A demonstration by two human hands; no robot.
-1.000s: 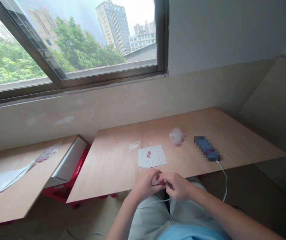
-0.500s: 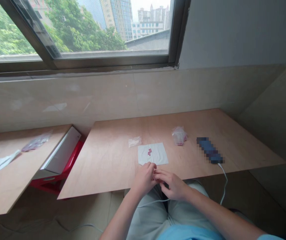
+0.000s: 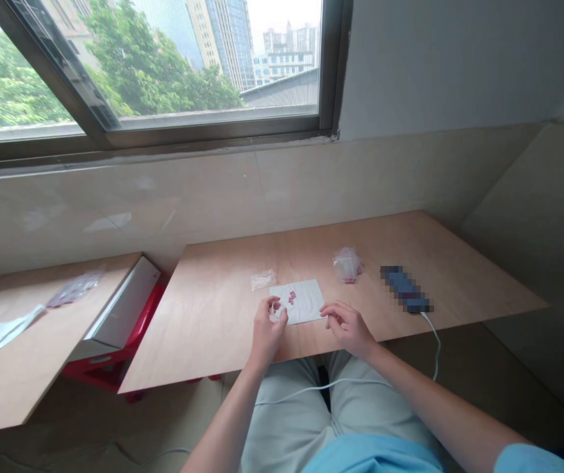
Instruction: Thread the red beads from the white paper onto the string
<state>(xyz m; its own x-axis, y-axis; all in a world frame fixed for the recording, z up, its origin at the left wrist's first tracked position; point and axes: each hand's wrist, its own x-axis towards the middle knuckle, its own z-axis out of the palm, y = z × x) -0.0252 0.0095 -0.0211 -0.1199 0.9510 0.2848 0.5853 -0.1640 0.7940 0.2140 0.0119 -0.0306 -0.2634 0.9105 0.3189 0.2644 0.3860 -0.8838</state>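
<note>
My left hand (image 3: 266,330) hovers at the left edge of a white paper sheet (image 3: 306,305) on the wooden table (image 3: 213,315). Its fingers pinch something small and pale that I cannot make out. My right hand (image 3: 347,326) is at the sheet's right edge, fingers curled with thumb and forefinger together; what they hold, if anything, is hidden. A few small red beads (image 3: 292,297) lie on the sheet between the hands.
A small clear bag (image 3: 263,280) lies left of the sheet and a clear bag with red bits (image 3: 347,265) to its right. A dark device (image 3: 405,289) with a white cable (image 3: 432,341) lies further right. A second table (image 3: 40,341) stands at the left.
Both hands have moved from the table's near edge forward onto the table and apart, now flanking the white sheet.
</note>
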